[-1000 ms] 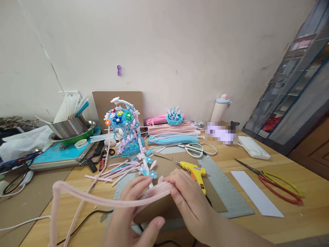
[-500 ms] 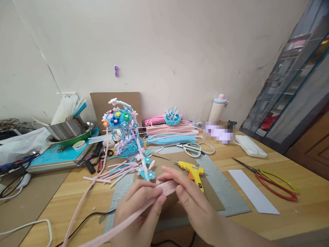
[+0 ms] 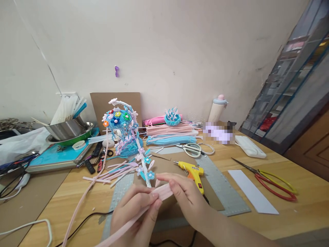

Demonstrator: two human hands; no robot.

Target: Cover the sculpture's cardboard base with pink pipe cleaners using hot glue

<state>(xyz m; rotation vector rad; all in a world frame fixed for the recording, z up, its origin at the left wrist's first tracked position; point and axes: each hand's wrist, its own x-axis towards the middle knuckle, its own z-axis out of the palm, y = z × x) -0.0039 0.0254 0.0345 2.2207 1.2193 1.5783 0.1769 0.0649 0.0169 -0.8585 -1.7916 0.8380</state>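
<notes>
A flat band of pale pink chenille stems [image 3: 164, 192] is held low in the middle of the view, over the cardboard. My left hand [image 3: 135, 207] pinches it between thumb and fingers, and a long pink tail runs from there toward the bottom edge. At the band's other end, my right hand [image 3: 189, 200] is closed with thumb and fingertips on it. Just beyond my hands lies a white stem with blue and lilac flowers [image 3: 144, 161]. It joins a blue chenille piece topped with colourful flowers [image 3: 118, 120].
A yellow glue gun [image 3: 192, 173] lies right of my hands on cardboard over a grey cutting mat [image 3: 218, 185]. Bundles of blue chenille stems [image 3: 171, 140], white-handled scissors [image 3: 192, 149], red-and-yellow-handled scissors [image 3: 275, 185], a white strip [image 3: 253, 192] and a metal bowl [image 3: 66, 128] surround them.
Both hands have shifted slightly left and down with the pink band. My right thumb has come up onto the band's end, and its fingers have drawn in.
</notes>
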